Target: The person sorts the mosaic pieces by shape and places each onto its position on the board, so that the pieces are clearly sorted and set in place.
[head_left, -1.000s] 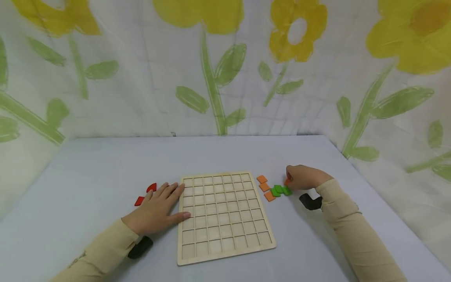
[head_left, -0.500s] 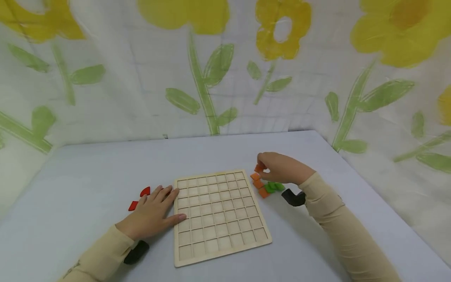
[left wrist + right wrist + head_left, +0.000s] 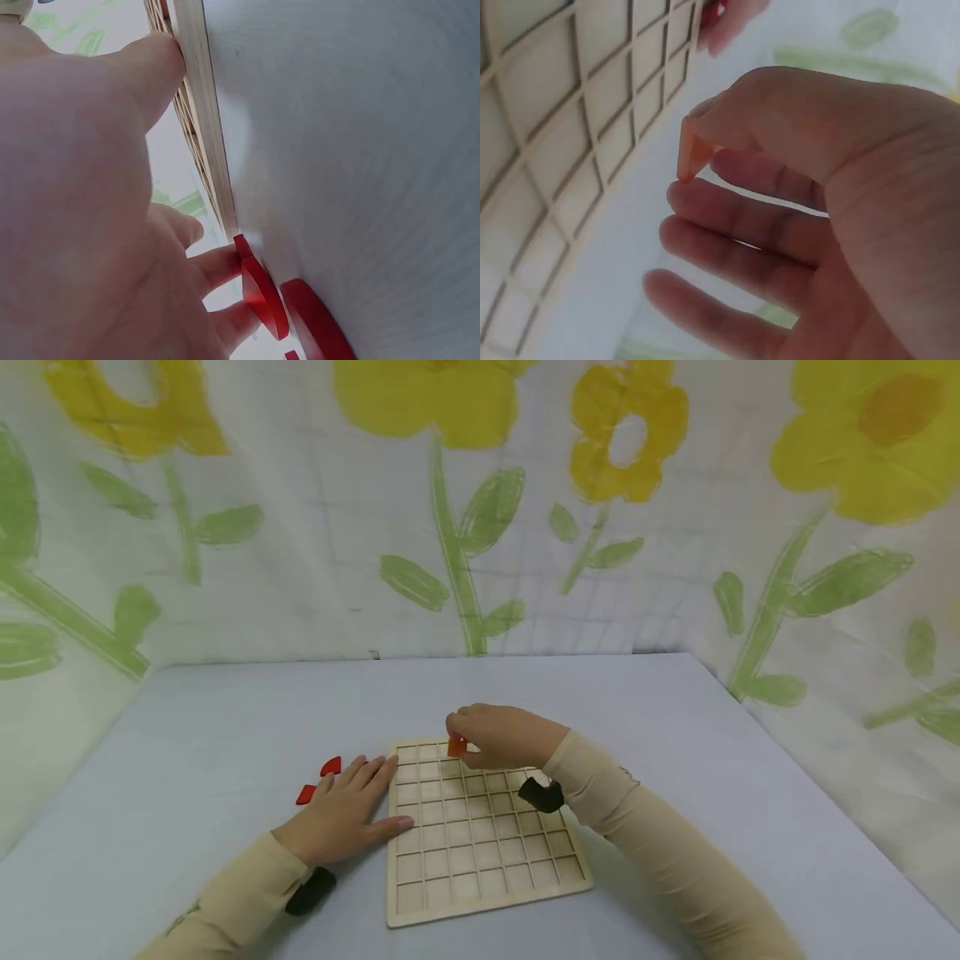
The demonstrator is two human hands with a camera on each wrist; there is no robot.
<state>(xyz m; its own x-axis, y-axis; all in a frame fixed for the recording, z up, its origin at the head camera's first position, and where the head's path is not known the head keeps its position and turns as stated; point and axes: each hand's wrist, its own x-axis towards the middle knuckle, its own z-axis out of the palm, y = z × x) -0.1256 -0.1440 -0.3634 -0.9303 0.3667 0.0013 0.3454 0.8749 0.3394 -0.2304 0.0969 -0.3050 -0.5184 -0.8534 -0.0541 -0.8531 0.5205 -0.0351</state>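
A smooth, pale white-grey table [image 3: 225, 735] stretches wide to a straight far edge. Flat near its middle lies a rectangular light-wood board [image 3: 462, 860], divided by thin strips into a grid of square cells. To the board's left, a flat red quarter-round piece [image 3: 331, 767] and a flat red four-sided piece [image 3: 306, 794] rest near each other.

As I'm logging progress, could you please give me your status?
Left hand touching grid board, left edge. Right hand pinching orange tile above it. Nothing visibly in the way.
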